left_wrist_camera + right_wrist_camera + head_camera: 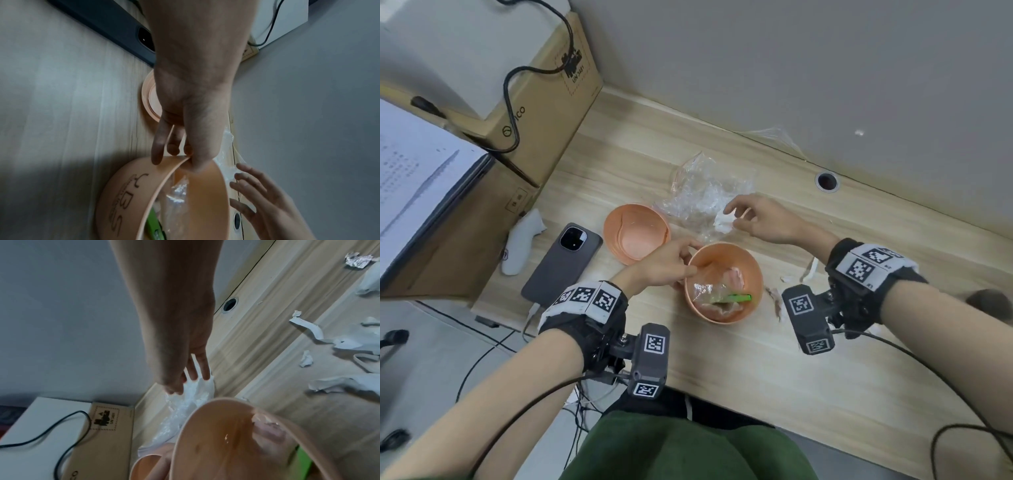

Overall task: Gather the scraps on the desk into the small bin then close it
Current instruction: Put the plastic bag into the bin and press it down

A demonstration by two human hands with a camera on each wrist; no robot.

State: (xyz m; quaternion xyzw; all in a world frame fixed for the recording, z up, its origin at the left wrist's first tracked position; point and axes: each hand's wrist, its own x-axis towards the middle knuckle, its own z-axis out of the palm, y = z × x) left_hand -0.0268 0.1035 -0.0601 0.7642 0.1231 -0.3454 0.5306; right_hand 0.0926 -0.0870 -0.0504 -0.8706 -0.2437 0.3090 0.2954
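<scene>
The small orange bin (743, 260) stands open on the desk, with clear plastic, pink tissue and a green scrap (738, 298) inside. Its orange lid (637, 236) lies upside down just left of it. My left hand (690, 260) pinches the bin's near-left rim (176, 168), thumb inside and fingers outside. Behind the bin lie a crumpled clear plastic bag (702, 192) and a white paper wad (722, 222). My right hand (732, 216) hovers over the wad with spread fingers (204, 369) touching it, gripping nothing. Torn paper scraps (308, 358) lie to the right of the bin.
A dark phone (563, 262) and a white controller (522, 243) lie left of the lid. Cardboard boxes (544, 113) and an open laptop (421, 171) fill the left side. A cable hole (826, 181) sits near the wall, with more clear film (777, 135) beside it.
</scene>
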